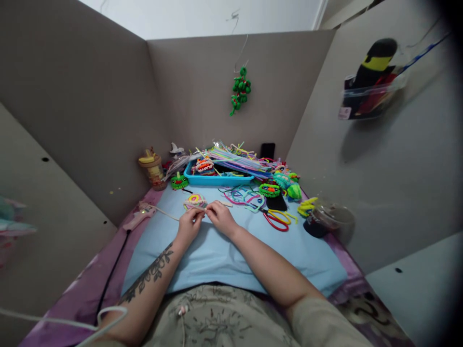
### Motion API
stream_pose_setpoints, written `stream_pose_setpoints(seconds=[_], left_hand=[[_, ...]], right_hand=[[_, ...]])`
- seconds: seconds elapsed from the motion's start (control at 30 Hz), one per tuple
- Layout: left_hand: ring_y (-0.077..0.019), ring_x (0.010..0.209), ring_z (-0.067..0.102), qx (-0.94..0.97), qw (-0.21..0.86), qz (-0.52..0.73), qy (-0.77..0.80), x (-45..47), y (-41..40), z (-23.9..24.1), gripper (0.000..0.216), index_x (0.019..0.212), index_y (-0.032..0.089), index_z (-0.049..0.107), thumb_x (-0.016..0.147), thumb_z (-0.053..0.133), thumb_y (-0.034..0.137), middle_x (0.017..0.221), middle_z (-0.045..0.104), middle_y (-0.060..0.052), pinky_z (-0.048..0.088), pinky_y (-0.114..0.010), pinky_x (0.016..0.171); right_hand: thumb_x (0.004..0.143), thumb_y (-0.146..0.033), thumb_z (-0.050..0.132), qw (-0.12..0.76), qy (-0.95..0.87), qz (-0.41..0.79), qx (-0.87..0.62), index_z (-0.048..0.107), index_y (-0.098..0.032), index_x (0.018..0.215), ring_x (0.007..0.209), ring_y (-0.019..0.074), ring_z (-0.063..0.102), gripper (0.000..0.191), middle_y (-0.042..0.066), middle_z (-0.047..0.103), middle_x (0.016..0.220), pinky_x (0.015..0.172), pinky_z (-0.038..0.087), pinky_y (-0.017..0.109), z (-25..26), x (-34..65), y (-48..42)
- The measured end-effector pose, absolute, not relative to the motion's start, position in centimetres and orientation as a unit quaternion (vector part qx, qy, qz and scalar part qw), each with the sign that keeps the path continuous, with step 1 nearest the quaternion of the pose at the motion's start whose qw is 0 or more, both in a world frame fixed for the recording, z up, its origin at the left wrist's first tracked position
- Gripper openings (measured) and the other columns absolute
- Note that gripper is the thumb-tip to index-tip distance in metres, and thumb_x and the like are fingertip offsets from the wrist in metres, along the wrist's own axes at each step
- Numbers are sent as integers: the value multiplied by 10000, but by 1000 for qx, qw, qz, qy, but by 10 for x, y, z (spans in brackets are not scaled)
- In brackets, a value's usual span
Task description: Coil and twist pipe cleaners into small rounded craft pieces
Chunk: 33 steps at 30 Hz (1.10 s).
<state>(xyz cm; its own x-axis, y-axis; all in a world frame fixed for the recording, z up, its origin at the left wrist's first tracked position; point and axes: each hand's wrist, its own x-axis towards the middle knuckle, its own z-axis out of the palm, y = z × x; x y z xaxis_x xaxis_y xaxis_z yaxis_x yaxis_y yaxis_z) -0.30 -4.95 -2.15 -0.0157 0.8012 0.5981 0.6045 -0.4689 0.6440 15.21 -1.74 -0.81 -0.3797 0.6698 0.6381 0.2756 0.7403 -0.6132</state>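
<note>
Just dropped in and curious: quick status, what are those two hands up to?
Left hand and right hand together, pinching a pale pipe cleaner. Small coiled piece just beyond the fingertips. Scissors to the right, well apart.

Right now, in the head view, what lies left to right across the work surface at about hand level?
Pink glue gun → left hand → right hand → red-handled scissors → yellow-green pipe-cleaner piece → clear lidded cup.
</note>
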Motion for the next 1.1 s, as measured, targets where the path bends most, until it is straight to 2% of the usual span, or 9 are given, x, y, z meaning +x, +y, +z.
stream_pose_setpoints(seconds=[0.2,0.37,0.57,0.77,0.93,1.1], left_hand=[[-147,640,594,686,132,502,510,-2,-53,-22,134,858,193,644,823,549,281,746,663,-29,456,-252,620],[-142,651,591,694,125,491,512,-3,-51,-26,134,851,181,635,827,543,276,745,652,-30,455,-245,619],[-144,695,592,715,75,473,509,-2,-49,-28,146,885,171,617,855,507,261,801,651,-46,468,-260,648],[-181,826,621,729,56,460,505,-3,-51,-30,166,958,170,607,863,486,235,915,667,-82,500,-298,721],[-207,981,598,748,37,442,494,-3,-51,-32,226,1052,176,576,847,481,184,1057,646,-97,479,-369,868],[-210,979,590,773,45,415,477,1,-53,-30,300,1122,163,528,824,489,165,1095,618,-116,482,-380,870]], right_hand=[[872,-213,490,474,-805,199,-296,583,-188,831,805,172,524,105,34,559,782,755,416,286,-12,151,-16],[875,-177,484,476,-805,205,-287,577,-192,1048,824,166,540,197,42,598,860,772,434,292,-13,149,-16],[888,-170,464,475,-815,173,-282,608,-187,909,831,178,542,147,51,597,841,781,440,309,-15,149,-14],[902,-207,424,516,-789,125,-309,566,-185,898,844,198,522,143,63,564,842,771,437,322,-19,152,-7],[898,-209,376,544,-761,96,-339,539,-173,903,848,208,509,167,81,539,866,763,432,332,-27,157,3],[890,-205,362,552,-756,67,-346,528,-174,899,846,212,505,168,82,531,854,772,428,336,-31,163,16]])
